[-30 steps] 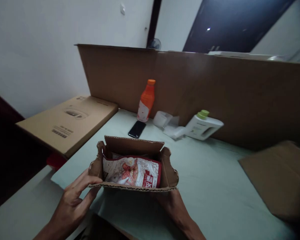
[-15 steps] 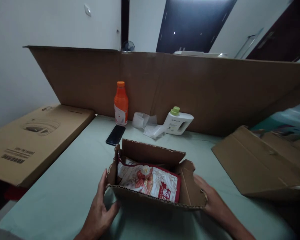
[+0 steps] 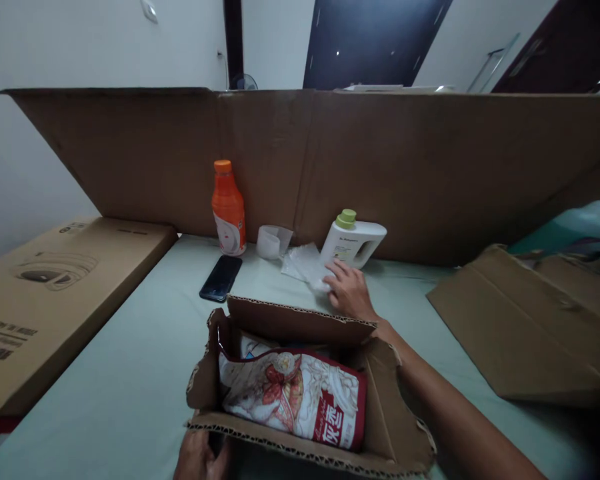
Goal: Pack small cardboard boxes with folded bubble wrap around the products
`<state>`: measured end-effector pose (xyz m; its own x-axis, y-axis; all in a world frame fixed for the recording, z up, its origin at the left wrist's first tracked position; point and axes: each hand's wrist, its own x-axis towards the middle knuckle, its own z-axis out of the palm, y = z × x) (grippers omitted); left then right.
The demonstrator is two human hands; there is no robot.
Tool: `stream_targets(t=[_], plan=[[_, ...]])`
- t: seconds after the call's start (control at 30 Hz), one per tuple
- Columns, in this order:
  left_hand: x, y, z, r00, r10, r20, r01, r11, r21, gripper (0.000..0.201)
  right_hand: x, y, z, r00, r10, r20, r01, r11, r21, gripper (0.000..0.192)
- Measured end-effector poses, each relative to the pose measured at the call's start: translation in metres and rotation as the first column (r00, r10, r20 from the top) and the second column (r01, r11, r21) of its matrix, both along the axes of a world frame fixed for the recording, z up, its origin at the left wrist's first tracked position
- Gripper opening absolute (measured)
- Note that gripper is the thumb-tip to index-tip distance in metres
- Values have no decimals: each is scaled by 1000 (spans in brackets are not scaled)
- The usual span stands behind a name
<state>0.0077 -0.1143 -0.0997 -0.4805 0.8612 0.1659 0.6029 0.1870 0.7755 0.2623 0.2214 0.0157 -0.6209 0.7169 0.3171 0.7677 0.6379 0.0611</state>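
My right hand [image 3: 349, 291] has left the open cardboard box [image 3: 310, 390] and now stretches past it, arm extended, fingers spread flat on the crumpled white paper [image 3: 305, 264] beside the white bottle [image 3: 353, 239]. My left hand [image 3: 199, 457] grips the box's near-left corner; the red-and-white packet [image 3: 295, 395] lies inside.

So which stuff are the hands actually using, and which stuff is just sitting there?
In use:
- right hand, on the white wrapping
- left hand, at the near edge of the open box
- red and white packet inside the box

Just lying about:
- orange bottle
- phone
- white jug
- tape roll
- flat cardboard
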Motion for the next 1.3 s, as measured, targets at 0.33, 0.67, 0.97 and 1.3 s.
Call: stream_targets(t=[0.33, 0.67, 0.97, 1.3], plan=[[-2, 18, 67, 991, 5, 132, 5, 997, -75, 45, 133, -203, -2, 972, 16, -233, -88, 948, -305, 74], [11, 74, 92, 938, -168, 302, 154, 985, 71, 46, 36, -177, -7, 737, -324, -593, -157, 772, -616, 61], [20, 123, 87, 897, -270, 350, 228, 961, 157, 78, 74, -133, -1, 794, -265, -547, -62, 860, -507, 62], [39, -7, 61, 936, -319, 147, 311, 948, 73, 42, 124, -217, -28, 935, -308, -178, 263, 936, -234, 32]])
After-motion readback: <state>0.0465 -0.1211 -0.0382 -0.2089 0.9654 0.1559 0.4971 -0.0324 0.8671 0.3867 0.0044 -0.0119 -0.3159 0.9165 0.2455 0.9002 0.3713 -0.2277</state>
